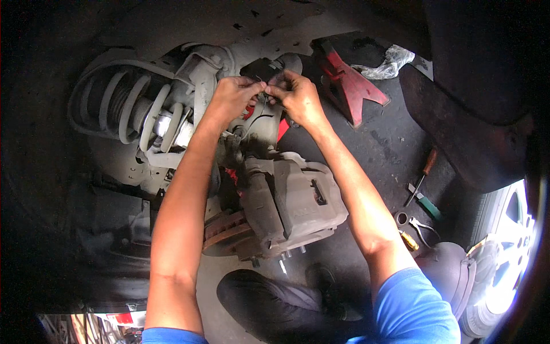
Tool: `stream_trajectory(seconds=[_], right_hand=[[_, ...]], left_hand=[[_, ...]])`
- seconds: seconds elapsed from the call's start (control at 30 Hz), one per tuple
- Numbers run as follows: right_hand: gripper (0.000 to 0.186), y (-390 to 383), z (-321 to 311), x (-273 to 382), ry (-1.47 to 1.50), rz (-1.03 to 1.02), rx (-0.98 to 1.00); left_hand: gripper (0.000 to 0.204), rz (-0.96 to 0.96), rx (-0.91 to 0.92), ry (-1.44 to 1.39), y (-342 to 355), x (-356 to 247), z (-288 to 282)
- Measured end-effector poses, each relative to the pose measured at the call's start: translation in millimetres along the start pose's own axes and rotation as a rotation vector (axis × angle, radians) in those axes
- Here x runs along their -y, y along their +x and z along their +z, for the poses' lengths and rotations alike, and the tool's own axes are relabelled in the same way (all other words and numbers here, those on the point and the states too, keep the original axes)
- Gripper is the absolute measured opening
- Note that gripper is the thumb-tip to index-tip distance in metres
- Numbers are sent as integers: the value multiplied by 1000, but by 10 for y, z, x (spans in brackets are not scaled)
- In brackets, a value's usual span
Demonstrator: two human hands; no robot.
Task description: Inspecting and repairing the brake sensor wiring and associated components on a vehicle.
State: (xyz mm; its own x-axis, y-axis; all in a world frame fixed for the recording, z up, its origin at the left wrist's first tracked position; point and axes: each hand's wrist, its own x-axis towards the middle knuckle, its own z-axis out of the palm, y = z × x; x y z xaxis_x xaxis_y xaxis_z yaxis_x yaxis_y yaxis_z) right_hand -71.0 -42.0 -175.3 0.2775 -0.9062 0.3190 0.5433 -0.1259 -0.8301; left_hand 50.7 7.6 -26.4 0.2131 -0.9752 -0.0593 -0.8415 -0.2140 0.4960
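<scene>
One coil spring (123, 106) on strut, upper left; one brake caliper (298, 200) over one rusty disc (223, 229), centre; one red jack stand (346, 80) on dark concrete floor (384, 143); one wheel (504, 252) at right; left hand (232, 97) and right hand (298, 97), each grip pinched shut on small wire clip (264, 87) above caliper; two screwdrivers (423, 178), one pliers (421, 226) on floor.

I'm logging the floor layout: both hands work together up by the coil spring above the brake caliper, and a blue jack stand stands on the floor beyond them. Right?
Not quite: the jack stand is red, not blue, as the head view shows. The rest holds: left hand and right hand meet beside the coil spring, above the brake caliper.
</scene>
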Motion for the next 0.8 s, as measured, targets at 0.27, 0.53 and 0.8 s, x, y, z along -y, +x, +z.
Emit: stream_trajectory(seconds=[0.27, 0.53, 0.8], right_hand=[[32, -79, 23, 148, -243, -109, 23], [27, -17, 22, 35, 62, -2, 68], [24, 18, 29, -25, 324, 133, 91]], left_hand=[[32, -62, -20, -44, 38, 63, -47], [33, 6, -15, -167, 48, 73, 11], [22, 135, -85, 89, 64, 39, 99]])
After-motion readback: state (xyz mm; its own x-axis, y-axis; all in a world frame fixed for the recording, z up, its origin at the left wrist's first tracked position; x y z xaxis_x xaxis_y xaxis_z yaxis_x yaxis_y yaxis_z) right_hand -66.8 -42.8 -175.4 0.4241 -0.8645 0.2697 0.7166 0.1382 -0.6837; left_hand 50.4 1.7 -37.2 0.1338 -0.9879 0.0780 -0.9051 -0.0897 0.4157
